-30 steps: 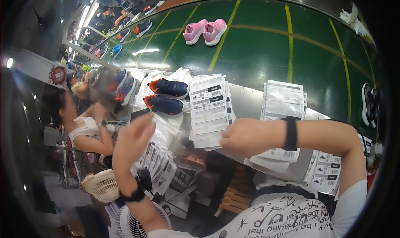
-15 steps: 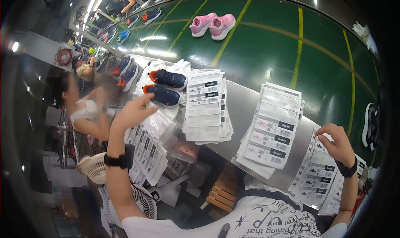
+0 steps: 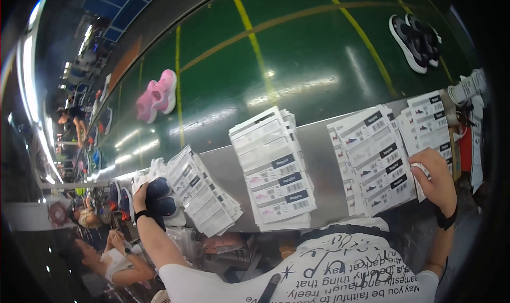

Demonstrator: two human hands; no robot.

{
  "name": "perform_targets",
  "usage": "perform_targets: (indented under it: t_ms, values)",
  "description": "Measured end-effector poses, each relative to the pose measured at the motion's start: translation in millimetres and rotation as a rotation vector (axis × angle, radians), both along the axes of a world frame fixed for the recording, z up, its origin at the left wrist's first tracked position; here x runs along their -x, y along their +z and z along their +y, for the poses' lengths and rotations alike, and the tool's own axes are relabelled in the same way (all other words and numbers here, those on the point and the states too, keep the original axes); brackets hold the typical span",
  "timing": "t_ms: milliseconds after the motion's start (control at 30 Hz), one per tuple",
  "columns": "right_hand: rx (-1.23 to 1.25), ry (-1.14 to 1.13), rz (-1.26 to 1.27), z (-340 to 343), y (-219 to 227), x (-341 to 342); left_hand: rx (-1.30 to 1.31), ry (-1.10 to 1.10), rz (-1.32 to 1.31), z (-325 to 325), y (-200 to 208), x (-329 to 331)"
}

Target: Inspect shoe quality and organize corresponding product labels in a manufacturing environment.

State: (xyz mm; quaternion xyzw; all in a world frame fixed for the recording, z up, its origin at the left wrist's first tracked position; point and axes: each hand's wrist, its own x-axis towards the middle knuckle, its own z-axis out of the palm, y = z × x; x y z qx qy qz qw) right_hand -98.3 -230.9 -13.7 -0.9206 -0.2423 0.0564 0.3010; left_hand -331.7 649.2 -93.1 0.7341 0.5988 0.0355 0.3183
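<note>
A pair of navy shoes (image 3: 161, 205) lies on white material at the left end of the metal ledge. My left hand (image 3: 140, 198) is closed around their heel end, which covers the orange collars. Over the label sheets on the right, my right hand (image 3: 436, 180) hovers with bent fingers, thumb and index finger apart and nothing between them. Its fingertips are by the edge of a stack of printed label sheets (image 3: 380, 159). Another label stack (image 3: 273, 170) with pink shoe pictures lies mid-ledge. A slanted label stack (image 3: 204, 194) sits beside the navy shoes.
Beyond the metal ledge (image 3: 324, 138) runs a green conveyor belt (image 3: 303, 43) with yellow lines. It carries pink shoes (image 3: 158, 97) and black shoes (image 3: 416, 43). More labels (image 3: 429, 117) lie at the right end. A co-worker (image 3: 119, 258) sits at the left.
My view has swung to the right. My left hand has come onto the navy shoes, from above their side. My right hand stays near the right-hand labels. The pink shoes appear farther left.
</note>
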Motion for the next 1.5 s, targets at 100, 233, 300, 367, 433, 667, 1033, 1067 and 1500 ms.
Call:
perform_targets:
  t_ms: [100, 233, 300, 367, 433, 667, 1033, 1067, 1500]
  values:
    - [-0.142, -0.141, 0.056, -14.2, 4.5, -0.8, -0.345, -0.015, 0.003, -5.4, 27.1, 1.9]
    - [-0.12, -0.184, 0.137, 1.2, 11.9, -10.6, -0.665, -0.167, 0.188, -106.0, 102.6, -51.0]
    - [-0.062, -0.132, 0.142, 15.4, 10.7, -20.0, -0.741, -0.273, 0.145, -155.9, 145.5, -61.9]
    - [-0.116, 0.034, 0.072, 21.5, 4.0, -29.5, -0.782, -0.388, -0.059, -207.4, 189.0, -72.7]
    - [-0.157, 0.104, 0.084, 36.9, -1.4, -32.1, -0.939, -0.53, -0.073, -260.2, 206.0, -78.0]
    - [-0.871, 0.133, 0.308, 72.4, -6.8, -9.1, -1.556, -1.682, -0.411, -490.3, 165.5, -170.4]
    - [-0.422, -0.316, 0.354, 33.3, -62.2, 55.4, -0.108, -2.204, -0.571, -595.6, 30.9, -195.2]
    - [-0.335, -0.316, 0.288, 31.3, -60.6, 54.6, 0.072, -2.035, -0.518, -598.3, 28.9, -188.3]
    - [-0.22, 0.195, -0.25, 46.3, -39.0, -30.4, -0.287, -1.619, -0.784, -607.2, 47.0, -218.2]
